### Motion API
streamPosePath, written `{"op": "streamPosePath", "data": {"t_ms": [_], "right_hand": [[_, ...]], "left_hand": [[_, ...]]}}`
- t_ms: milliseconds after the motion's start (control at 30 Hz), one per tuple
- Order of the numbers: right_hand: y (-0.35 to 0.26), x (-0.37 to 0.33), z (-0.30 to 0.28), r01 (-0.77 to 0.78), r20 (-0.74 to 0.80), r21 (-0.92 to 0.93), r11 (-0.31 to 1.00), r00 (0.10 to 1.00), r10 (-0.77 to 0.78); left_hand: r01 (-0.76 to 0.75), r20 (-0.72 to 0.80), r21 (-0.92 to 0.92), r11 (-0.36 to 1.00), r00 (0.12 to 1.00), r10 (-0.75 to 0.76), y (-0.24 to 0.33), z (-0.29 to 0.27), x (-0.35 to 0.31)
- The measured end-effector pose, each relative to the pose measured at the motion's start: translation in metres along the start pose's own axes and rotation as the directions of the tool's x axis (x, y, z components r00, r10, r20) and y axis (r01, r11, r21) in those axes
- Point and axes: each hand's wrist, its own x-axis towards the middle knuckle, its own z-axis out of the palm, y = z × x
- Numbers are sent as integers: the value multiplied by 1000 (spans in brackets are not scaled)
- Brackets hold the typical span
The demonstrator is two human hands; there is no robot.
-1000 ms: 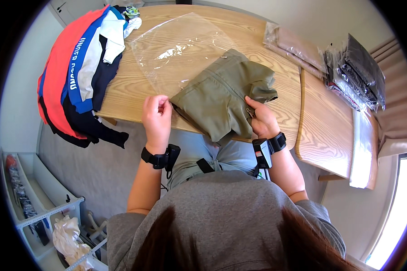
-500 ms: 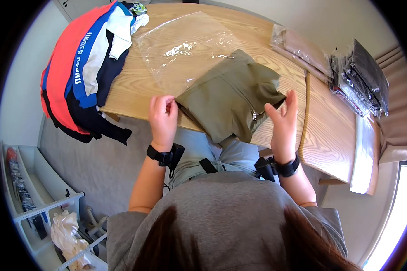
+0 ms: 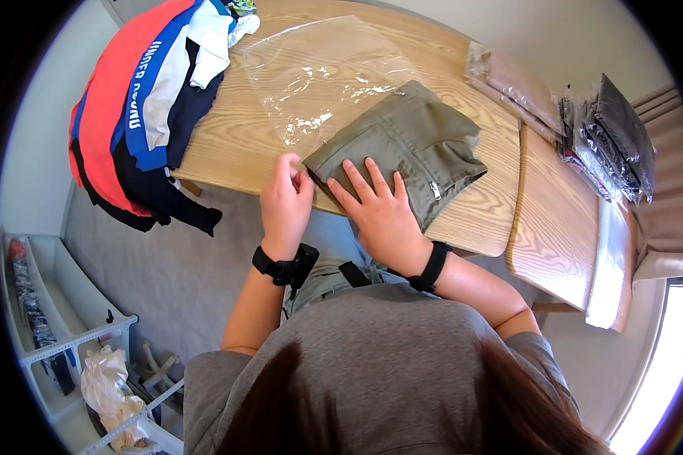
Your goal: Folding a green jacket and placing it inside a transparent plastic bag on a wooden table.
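Note:
A folded olive-green zippered garment (image 3: 402,140) lies on the table's near side, a silver zipper pull showing toward its right end. My right hand (image 3: 387,220) rests flat on the near left part of the cloth, its fingers spread. At the garment's left corner, my left hand (image 3: 287,201) is closed, thumb and curled fingers pinching at the edge; the exact contact is partly hidden by the fingers. Just beyond the garment, a large clear plastic bag (image 3: 303,72) is spread out, its near right part apparently under the cloth.
Red, blue, white and black clothes (image 3: 102,129) hang over the left end of the wooden table (image 3: 474,227). Bagged garments (image 3: 618,129) are stacked at the right, near a beige bagged one (image 3: 512,83) and flat clear bags (image 3: 609,265). A white rack (image 3: 83,341) stands lower left.
My right hand has moved left from the garment's right end and now lies flat on it. The cloth has settled flatter on the table. My left hand has shifted slightly right.

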Motion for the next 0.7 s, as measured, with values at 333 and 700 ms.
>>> {"op": "streamPosePath", "data": {"t_ms": [333, 700], "right_hand": [[15, 1, -7, -41, -24, 445, 894, 998, 58], [10, 2, -3, -30, -65, 439, 898, 996, 65]], "left_hand": [[-170, -152, -44, 984, 975, 162, 4, 2, -6], [-260, -137, 63, 963, 954, 267, -5, 9, 11]]}}
